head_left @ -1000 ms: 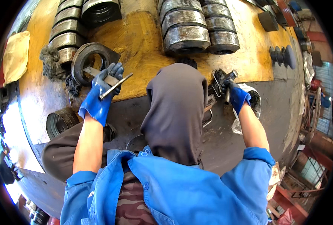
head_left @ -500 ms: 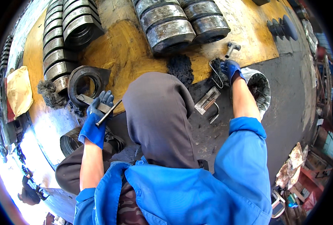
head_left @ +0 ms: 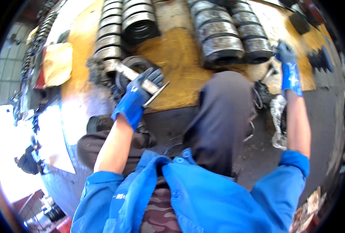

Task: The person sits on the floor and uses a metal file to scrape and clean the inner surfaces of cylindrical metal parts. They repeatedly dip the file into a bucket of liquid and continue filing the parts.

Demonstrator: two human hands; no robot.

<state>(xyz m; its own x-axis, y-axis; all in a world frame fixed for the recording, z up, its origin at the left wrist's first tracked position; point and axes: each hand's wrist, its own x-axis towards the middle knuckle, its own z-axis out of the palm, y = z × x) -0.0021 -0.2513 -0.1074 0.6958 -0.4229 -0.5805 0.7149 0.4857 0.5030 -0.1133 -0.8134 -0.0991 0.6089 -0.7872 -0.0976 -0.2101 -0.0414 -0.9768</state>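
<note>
two gloved hands (head_left: 139, 88) (head_left: 287, 58), one T-shaped tool (head_left: 127, 72), one hammer (head_left: 271, 72)

From where I stand, the T-shaped metal tool (head_left: 130, 73) lies slantwise across the gloved left hand (head_left: 139, 91), its pale flat bar pointing far left and the slim crossbar at the near right end. Behind it sits a thick dark ring (head_left: 135, 61), partly covered by the bar (I can't tell whether they touch). Over on the right, a hammer-like metal tool (head_left: 272, 71), rather blurred, rests just left of the gloved right hand (head_left: 288, 58).
</note>
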